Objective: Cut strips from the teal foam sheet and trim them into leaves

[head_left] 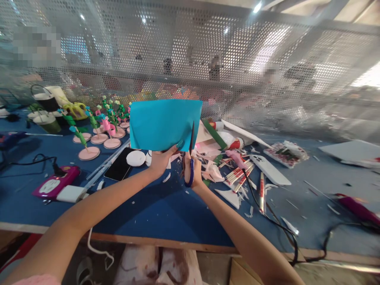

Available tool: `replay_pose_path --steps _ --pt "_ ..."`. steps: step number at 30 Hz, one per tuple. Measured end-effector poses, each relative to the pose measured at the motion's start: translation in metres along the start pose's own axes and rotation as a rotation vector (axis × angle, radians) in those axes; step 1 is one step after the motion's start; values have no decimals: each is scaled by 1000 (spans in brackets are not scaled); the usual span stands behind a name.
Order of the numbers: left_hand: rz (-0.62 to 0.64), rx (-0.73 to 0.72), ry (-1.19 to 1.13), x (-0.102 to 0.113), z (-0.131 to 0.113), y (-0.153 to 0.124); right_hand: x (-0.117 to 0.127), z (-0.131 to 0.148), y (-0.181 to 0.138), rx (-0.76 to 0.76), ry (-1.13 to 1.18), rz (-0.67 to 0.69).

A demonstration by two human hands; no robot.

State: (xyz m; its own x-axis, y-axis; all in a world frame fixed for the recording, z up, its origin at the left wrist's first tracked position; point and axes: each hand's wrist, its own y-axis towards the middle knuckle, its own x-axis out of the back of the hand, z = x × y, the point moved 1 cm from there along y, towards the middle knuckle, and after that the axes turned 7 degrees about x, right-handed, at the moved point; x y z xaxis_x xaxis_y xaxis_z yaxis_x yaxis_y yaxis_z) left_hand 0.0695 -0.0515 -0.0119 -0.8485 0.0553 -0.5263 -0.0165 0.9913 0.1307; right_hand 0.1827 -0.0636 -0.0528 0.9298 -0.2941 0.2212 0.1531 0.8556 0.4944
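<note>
A sheet of bright blue paper is held up over the middle of the table. My left hand grips its lower edge, with the thumb on the near face and the other fingers mostly hidden. In my right hand is a pair of scissors with dark blue handles, closed in my fingers. The blades point upward at the sheet's right part, and one dark blade shows in front of the paper. Whether a cut runs into the paper I cannot tell.
Several small paper flowers on round pink bases stand at the left. A black phone lies near a purple power strip. To the right are a pink glue gun, a white phone, and paper scraps. A perforated metal screen rises behind.
</note>
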Motion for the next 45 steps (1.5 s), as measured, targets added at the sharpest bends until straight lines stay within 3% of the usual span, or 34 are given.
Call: replay_pose_path --steps 7,17,28,37,45 --pt "-9 15 -7 0 0 0 -1 -3 1 2 -12 -17" --pt "-17 22 -20 -1 0 0 1 9 0 115 -105 -20" --pt "-20 43 33 -1 6 -5 3 12 3 -1 -12 -13" --pt "42 -7 47 2 11 -4 3 8 2 1 10 -4" --pt "-23 49 49 4 14 -4 2 5 3 62 -52 -10"
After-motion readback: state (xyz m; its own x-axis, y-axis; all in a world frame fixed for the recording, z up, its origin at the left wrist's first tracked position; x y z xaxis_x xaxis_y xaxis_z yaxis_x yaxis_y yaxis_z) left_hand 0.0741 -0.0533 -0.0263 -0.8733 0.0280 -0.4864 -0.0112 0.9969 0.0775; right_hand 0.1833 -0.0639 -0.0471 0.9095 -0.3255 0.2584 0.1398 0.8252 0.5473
